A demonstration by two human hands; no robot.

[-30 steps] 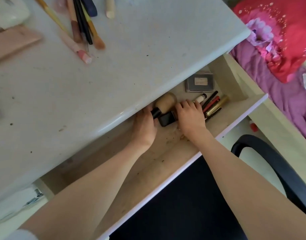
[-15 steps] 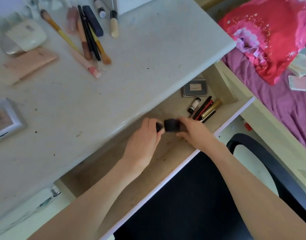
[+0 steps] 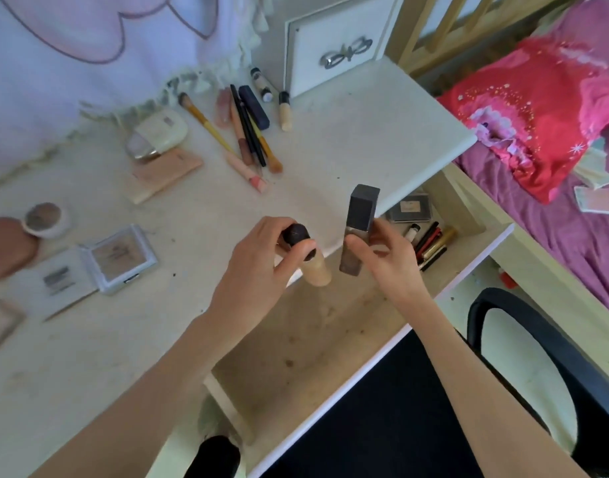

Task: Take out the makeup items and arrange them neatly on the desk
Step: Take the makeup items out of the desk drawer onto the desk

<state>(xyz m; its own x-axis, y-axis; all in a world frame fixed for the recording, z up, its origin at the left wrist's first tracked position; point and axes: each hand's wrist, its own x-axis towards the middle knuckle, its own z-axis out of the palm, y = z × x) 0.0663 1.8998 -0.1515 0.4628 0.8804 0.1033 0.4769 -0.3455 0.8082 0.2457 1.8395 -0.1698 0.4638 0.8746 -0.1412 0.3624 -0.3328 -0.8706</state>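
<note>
My left hand [image 3: 258, 267] grips a beige round bottle with a dark cap [image 3: 315, 267], held over the desk's front edge. My right hand [image 3: 389, 263] pinches a tall square bottle with a dark grey cap [image 3: 358, 229], upright above the open drawer [image 3: 296, 343]. Left in the drawer's right end are a grey compact [image 3: 411, 209], a small white tube [image 3: 411, 232] and several pencils and lipsticks [image 3: 432, 244]. On the white desk [image 3: 348, 150] lie brushes and pencils [image 3: 248, 132], a silver powder compact [image 3: 120, 258] and a pink palette [image 3: 165, 174].
A white cabinet door with a bow handle [image 3: 334, 39] stands at the desk's back. A round pink case [image 3: 8, 246] and a small jar [image 3: 46, 219] lie at the left. A black chair [image 3: 537, 367] is at lower right, beside a bed with a red pillow [image 3: 537, 112].
Both hands have risen out of the drawer, each lifting a bottle above the desk edge. The view has tilted up and now takes in more of the desk.
</note>
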